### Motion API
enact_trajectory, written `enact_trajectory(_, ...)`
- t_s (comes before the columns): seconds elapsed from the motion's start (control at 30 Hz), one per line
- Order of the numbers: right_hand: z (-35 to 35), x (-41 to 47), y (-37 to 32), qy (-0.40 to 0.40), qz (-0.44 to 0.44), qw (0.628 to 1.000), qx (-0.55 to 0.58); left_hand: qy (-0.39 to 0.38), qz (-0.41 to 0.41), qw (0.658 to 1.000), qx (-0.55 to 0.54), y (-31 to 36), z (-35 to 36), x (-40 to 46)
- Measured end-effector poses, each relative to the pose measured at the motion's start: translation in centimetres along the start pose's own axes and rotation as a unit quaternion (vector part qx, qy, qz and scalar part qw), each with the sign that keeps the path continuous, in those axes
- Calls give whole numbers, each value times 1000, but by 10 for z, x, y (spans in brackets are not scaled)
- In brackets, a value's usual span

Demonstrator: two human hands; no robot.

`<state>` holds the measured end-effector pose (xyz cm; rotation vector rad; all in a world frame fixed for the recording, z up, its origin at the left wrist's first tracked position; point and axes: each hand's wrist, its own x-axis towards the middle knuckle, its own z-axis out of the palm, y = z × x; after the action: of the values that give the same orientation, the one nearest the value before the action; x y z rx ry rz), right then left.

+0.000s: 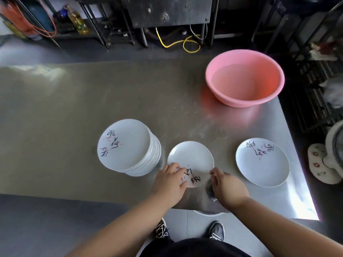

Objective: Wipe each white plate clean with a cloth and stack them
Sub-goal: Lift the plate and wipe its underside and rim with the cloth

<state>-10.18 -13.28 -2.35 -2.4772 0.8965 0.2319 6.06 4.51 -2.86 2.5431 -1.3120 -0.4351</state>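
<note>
Left hand: the left hand [169,179] lies on the near-left rim of the middle plate [191,160], fingers bent over the edge and gripping it, probably to steady or lift it.
Right hand: the right hand [227,184] is at the plate's near-right rim, fingers curled down. Something dark and blurred sits under it, possibly the cloth; I cannot tell whether it grips that, the rim, or nothing.
Middle plate: at the table's near edge, between the stack and the lone plate, square in front of the person where both hands reach it. It seems to be the one being handled now.
Stack [130,147]: many plates, just left of the middle plate and near the front edge. Its rims lean slightly.
Lone plate [262,162]: flat near the table's near-right corner, apart from the others. Which pile is wiped is not clear.
Basin [245,77]: pink, holding water, at the far-right corner, likely for wetting the cloth.
Table [74,101]: bare steel, scuffed, glare on the left.
Room: a kitchen, with metal frames, a yellow hose [178,42], an oil bottle [78,20] and a grey floor.
</note>
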Motion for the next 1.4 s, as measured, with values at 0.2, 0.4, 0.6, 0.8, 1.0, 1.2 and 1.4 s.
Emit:
enact_trajectory(0.2, -25, 50, -1, -115, 133, 984, -6, -82, -201, 976, 11, 5, -30, 32)
enact_trajectory(0.4, -37, 78, -23, -209, 115, 971, -6, -185, -253, 949, 3, -1, -41, 64)
enact_trajectory(0.6, -58, 75, -33, -156, 197, 961, 114, -197, -308, 923, -116, 2, -54, 67)
enact_trajectory(0.8, -111, 35, -49, 15, 173, 877, 449, -16, -347, 830, -436, 26, -102, 67)
enact_trajectory(1.0, -165, 9, -61, 127, -13, 881, 456, 9, -267, 697, -666, 46, -171, 56)
enact_trajectory(1.2, -216, 0, -73, 250, -36, 955, 156, -52, -133, 645, -751, 57, -222, 44)
enact_trajectory(1.4, -270, -13, -106, 406, -104, 887, 195, -33, -76, 653, -752, 74, -256, 34)
